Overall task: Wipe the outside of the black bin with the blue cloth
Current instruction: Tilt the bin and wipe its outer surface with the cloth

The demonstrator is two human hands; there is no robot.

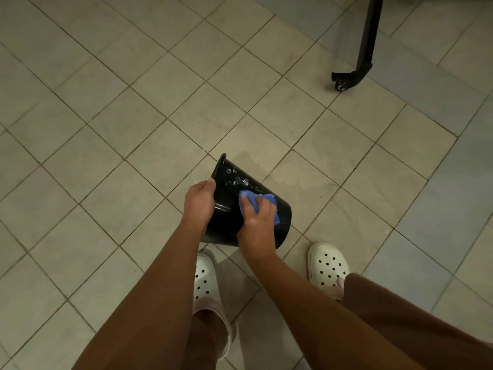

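Note:
The black bin (232,180) is held tilted above the tiled floor, its base pointing up and away and its open rim toward my feet. White soapy streaks show on its upper side. My left hand (198,202) grips the bin's left side with the thumb on its edge. My right hand (257,218) clutches the bunched blue cloth (249,197) and presses it against the bin's outer wall near the middle.
Beige floor tiles (120,116) spread all around, with a faint wet patch beyond the bin. A black metal furniture leg (357,68) stands at the upper right. My feet in white perforated clogs (328,265) stand just below the bin.

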